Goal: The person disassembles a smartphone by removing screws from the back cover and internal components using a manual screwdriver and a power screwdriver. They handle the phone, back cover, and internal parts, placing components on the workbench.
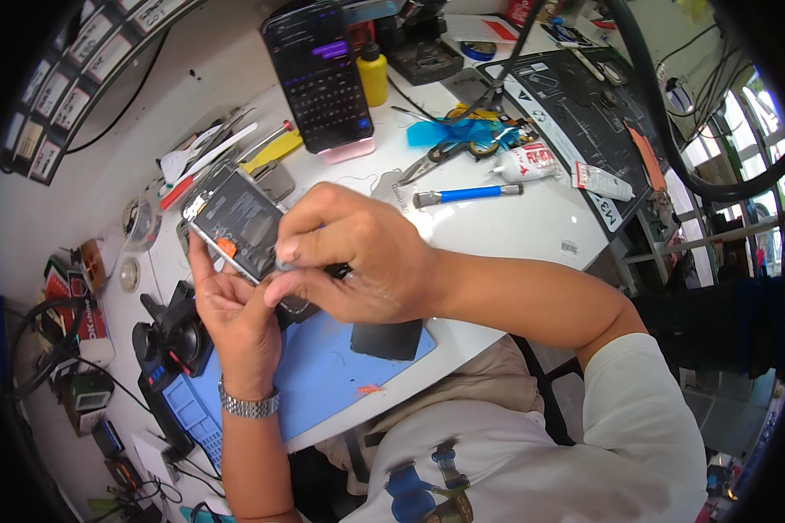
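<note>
My left hand (240, 318), with a metal watch on its wrist, grips an opened smartphone (257, 209) from below and along its near side. The phone is tilted, and its black inner part faces up. A small orange piece (227, 247) lies at the phone's near edge. Over the phone's near right corner, my right hand (366, 253) is closed in a pinch of thumb and forefinger. A bit of something grey (283, 265) shows between those fingertips; its kind is hidden. Beneath the hands lies a blue work mat (314, 383) with a dark flat panel (388, 341) on it.
Behind the hands a lit phone (318, 78) leans on a pink stand (349, 152), beside a yellow bottle (372, 77). Scissors (436, 159), a blue-handled tool (468, 194) and white tubes (604, 181) lie right. A black holder (179, 336) stands left; a black cable (654, 113) hangs right.
</note>
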